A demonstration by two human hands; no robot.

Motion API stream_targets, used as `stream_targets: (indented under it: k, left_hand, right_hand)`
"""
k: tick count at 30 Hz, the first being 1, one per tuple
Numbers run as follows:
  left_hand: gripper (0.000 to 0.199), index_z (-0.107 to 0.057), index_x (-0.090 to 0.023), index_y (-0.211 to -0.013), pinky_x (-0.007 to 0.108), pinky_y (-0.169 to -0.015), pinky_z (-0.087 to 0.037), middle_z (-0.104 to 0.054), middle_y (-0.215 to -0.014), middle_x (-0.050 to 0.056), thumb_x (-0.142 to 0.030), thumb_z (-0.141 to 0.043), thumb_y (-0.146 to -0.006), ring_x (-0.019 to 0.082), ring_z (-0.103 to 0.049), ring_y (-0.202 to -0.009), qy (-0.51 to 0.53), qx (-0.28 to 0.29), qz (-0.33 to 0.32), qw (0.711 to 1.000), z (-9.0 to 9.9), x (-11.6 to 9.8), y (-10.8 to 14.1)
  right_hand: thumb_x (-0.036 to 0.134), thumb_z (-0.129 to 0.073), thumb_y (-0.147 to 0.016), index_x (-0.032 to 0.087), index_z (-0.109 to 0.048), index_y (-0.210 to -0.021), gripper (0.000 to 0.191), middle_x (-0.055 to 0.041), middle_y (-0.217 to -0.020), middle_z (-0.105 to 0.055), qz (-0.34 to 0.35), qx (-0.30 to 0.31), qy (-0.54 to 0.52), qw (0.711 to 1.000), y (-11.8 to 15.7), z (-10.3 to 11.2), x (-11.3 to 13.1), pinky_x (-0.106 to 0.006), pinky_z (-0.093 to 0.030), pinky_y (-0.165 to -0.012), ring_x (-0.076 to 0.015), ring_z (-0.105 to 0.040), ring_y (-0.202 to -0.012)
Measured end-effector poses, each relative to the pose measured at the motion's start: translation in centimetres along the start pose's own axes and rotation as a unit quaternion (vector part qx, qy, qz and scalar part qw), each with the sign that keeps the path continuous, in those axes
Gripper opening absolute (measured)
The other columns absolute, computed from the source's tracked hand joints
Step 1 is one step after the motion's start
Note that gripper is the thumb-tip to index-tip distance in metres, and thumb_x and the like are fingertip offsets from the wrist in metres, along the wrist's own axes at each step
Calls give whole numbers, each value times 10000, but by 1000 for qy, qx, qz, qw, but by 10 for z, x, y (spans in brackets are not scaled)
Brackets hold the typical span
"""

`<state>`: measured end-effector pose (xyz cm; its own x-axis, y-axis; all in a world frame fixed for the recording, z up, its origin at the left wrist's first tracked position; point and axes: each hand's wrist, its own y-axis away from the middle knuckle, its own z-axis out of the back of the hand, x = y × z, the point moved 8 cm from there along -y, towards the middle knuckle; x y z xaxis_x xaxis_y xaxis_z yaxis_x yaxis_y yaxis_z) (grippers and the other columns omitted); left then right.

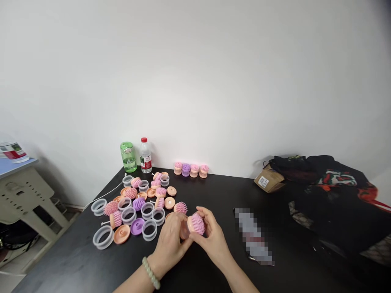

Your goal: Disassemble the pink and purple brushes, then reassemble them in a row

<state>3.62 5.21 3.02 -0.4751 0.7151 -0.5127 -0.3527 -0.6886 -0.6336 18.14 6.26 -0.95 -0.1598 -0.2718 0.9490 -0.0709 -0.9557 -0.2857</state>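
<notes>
Pink-bristled scalp brush (196,224), pinched in the right hand (213,237), left hand (171,237) closed at its base, hangs over the counter (224,197), well out from the back edge. Translucent rings (104,245) spread toward the left edge; I spot a green bottle (129,158) at the back-left corner.

The held brush (197,224) has pink bristles on peach — another brush (139,204) is purple, as is one disc (137,226). Whitish rings (97,245) dot the black desk (222,195). A bead bracelet (150,273) is pale green, the paper bag (269,179) brown — the wall (195,81) plain white.
</notes>
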Motion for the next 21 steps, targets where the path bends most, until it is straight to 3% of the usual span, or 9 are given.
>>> stream_targets:
  k: [3,7,9,13,17,19,21]
  left_hand:
    - [240,-474,-224,-989,365,-734,-525,-635,-943,40,-141,-641,-837,202,-600,-817,-4,-8,-21,1000,1,-5,-1]
    - [225,-458,-225,-893,349,-733,-506,-649,-922,30,-128,-649,-826,197,-605,-826,-5,-14,-41,999,2,-8,-2]
    - [249,-455,-225,-891,346,-716,-506,-655,-908,30,-143,-675,-809,200,-608,-813,1,-10,-35,999,1,-5,-2]
    - [306,-469,-224,-912,349,-690,-516,-659,-883,32,-204,-739,-770,209,-619,-788,27,16,-3,1000,-2,5,-2]
    - [315,-485,-221,-908,357,-713,-524,-667,-921,43,-166,-745,-739,221,-631,-834,33,19,14,999,-2,9,-1]
    - [287,-497,-220,-913,358,-718,-520,-668,-922,44,-164,-729,-755,222,-628,-837,26,16,1,1000,-1,6,-1]
    - [274,-503,-220,-917,355,-715,-514,-669,-919,43,-155,-719,-764,222,-624,-834,16,12,-8,1000,-1,3,-1]
  right_hand:
    - [255,-744,-688,237,-552,-1223,569,-61,-1094,-659,14,9,5,1000,3,3,2,-345,-557,-862,-244,-671,-1005]
    - [208,-713,-690,223,-646,-975,293,-22,-907,-673,18,24,73,997,4,3,14,-292,-543,-711,-206,-660,-802]
    - [175,-702,-675,224,-651,-917,253,-16,-875,-665,26,23,91,995,3,4,21,-291,-535,-696,-205,-650,-785]
    - [155,-697,-709,244,-659,-1039,343,-58,-1061,-677,63,71,86,992,5,1,31,-368,-536,-883,-251,-657,-993]
    - [239,-765,-717,280,-550,-1300,622,-89,-1328,-587,39,93,62,993,6,4,21,-430,-498,-1010,-288,-586,-1213]
    - [256,-801,-671,263,-528,-1309,694,-88,-1241,-625,6,67,64,996,5,9,10,-435,-520,-972,-286,-636,-1124]
    - [235,-783,-675,251,-552,-1257,627,-62,-1110,-665,-14,53,67,996,5,11,3,-433,-529,-949,-265,-670,-1025]
